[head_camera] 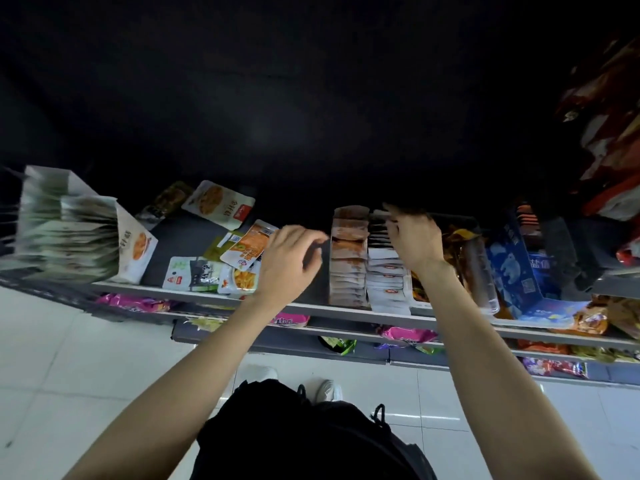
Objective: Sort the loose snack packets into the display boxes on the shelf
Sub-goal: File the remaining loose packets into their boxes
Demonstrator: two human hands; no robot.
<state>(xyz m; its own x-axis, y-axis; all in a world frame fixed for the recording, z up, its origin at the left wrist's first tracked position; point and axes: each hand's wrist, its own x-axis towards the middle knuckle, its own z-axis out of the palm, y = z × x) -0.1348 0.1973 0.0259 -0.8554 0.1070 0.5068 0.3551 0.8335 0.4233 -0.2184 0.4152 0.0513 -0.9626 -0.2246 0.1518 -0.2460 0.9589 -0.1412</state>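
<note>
Across the middle of the frame runs the shelf (207, 295), its upper half lost in darkness. At centre left lie the loose snack packets (221, 258), about 8 that I can count, overlapping so the exact number is unsure; 2 of them sit further back near the dark. At far left stands 1 white display box (133, 247) packed with upright pale packets, blurred. Right of centre are 2 rows of filed packets, 1 brown row (348, 261) and 1 white row (386, 282), side by side and touching. Further right stand a clear plastic tub (481, 271) and a blue box (519, 271), partly cut off by clutter. The left hand (289, 263) hovers between the loose packets and the brown row, fingers loosely curled and holding nothing. The right hand (414, 237) reaches over the back of the white row, fingertips pinching a packet's top edge, though blur makes that hard to confirm. Below, 2 white shoes (327, 391) show on the tiled floor (69, 358)
</note>
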